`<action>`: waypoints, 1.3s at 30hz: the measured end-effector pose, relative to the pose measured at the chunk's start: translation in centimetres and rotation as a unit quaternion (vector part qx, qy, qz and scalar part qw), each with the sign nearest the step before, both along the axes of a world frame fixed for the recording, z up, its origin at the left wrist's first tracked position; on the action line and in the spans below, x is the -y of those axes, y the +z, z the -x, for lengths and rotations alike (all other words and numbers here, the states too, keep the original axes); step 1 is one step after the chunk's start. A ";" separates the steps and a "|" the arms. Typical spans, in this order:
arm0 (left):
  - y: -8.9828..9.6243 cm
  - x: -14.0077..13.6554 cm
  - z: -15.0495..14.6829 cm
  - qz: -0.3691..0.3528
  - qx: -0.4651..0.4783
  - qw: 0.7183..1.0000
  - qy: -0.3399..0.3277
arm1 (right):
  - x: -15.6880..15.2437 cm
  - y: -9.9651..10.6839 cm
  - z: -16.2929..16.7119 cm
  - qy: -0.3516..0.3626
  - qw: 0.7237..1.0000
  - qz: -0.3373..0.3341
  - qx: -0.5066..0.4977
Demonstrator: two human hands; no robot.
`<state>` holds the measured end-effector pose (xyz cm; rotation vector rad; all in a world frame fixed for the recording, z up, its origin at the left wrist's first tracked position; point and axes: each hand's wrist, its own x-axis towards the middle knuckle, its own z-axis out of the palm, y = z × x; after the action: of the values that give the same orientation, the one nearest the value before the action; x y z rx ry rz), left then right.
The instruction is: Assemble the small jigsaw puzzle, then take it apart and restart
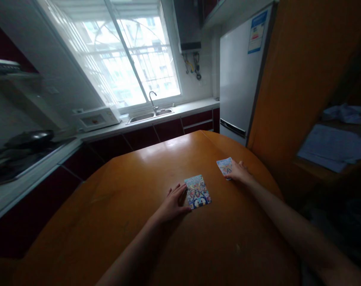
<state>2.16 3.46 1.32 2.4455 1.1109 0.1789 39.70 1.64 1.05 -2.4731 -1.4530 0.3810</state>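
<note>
A square, colourful picture sheet, crowded with small cartoon figures and a larger blue face at its lower edge, lies flat on the wooden table. My left hand rests at its left side, fingers stretched and apart, with the fingertips and thumb touching that edge. Farther right, my right hand has the right side of a smaller colourful picture card between thumb and fingers. The hand covers part of this card. Whether the card is lifted off the table I cannot tell.
The rounded wooden table has its far edge before a counter with a sink and a microwave. A fridge stands at the back right. Papers lie on a shelf at right; a pan sits on the stove.
</note>
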 end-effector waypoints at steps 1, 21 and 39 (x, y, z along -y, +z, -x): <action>0.0 0.1 -1.2 0.003 -0.001 1.000 -0.003 | -0.2 0.0 -0.5 0.001 1.000 0.000 -0.007; -1.7 0.7 -19.2 -0.076 0.035 0.997 -0.006 | 1.3 -4.1 -12.6 0.081 0.990 -0.105 0.049; -1.5 1.2 -19.1 -0.084 0.055 0.995 -0.001 | -4.0 -3.8 -10.2 0.163 0.981 -0.081 0.058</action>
<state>21.26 2.21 -0.23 2.5478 1.0855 0.4171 49.92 5.69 -2.70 -2.1620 -1.8646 0.1702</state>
